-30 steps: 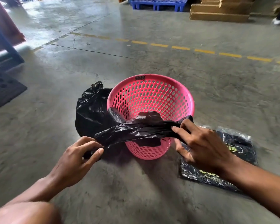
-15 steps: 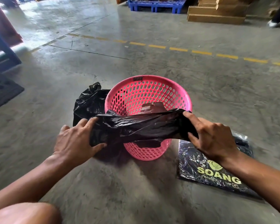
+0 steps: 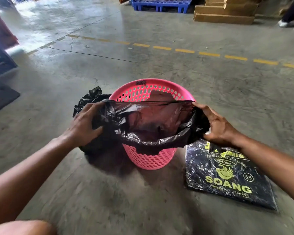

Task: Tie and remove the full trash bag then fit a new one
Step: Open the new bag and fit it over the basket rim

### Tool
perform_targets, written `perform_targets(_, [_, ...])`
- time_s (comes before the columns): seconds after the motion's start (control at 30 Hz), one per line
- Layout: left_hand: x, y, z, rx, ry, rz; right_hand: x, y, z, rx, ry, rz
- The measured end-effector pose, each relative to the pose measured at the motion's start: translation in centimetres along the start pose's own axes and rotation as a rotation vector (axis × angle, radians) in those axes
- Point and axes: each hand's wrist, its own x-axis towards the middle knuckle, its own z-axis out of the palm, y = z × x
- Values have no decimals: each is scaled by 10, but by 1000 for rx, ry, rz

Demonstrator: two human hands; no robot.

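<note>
A pink perforated plastic bin [image 3: 149, 160] stands on the concrete floor in the middle of the view. Over its near half hangs a new black trash bag [image 3: 153, 121], its mouth stretched wide. My left hand [image 3: 85, 126] grips the bag's left edge and my right hand [image 3: 217, 124] grips its right edge. The bag's far edge runs taut across the bin's opening, and the pink shows through the thin film. A full, tied black trash bag [image 3: 90, 100] sits on the floor just left of the bin, partly behind my left hand.
A flat pack of black bags [image 3: 227, 180] printed "SOANG" lies on the floor right of the bin. A dark mat [image 3: 0, 95] lies far left. A blue pallet [image 3: 159, 4], stacked cartons [image 3: 224, 12] and a person's shoes [image 3: 290, 24] are at the back.
The new bag was bunched into a narrow strip between my hands; both hands have moved apart and up, and its mouth now gapes open over the bin.
</note>
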Motion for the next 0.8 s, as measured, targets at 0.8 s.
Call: perform_targets(0.8, [128, -7, 5, 97, -130, 258, 128, -31, -26, -682, 327, 178])
